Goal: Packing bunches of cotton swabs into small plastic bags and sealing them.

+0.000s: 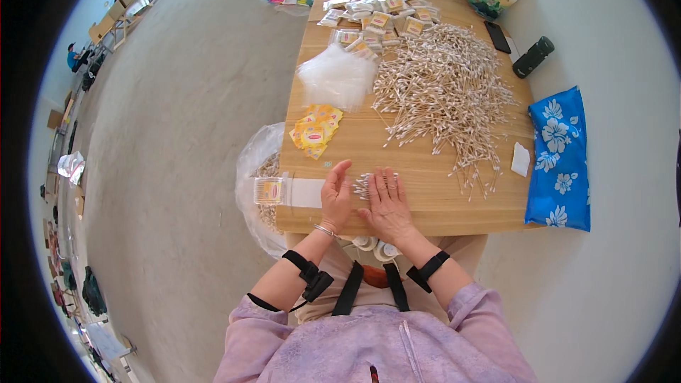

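Note:
My left hand [335, 195] and my right hand [386, 202] rest on the near edge of a wooden table [425, 206]. Between them lies a small bunch of cotton swabs [364, 184]. The left hand stands on its edge against the bunch; the right hand lies flat, partly over it. A clear plastic bag with a yellow card inside [280, 190] lies just left of my left hand. Yellow cards [316, 131] sit in a loose pile farther out, and a stack of clear bags [337, 78] lies beyond them.
A large heap of cotton swabs [443, 92] covers the table's middle and right. Several filled packets [376, 18] lie at the far end. A blue flowered cushion [560, 159], a phone [497, 37] and a black bottle [533, 57] are at the right. A plastic sack [259, 163] hangs at the left.

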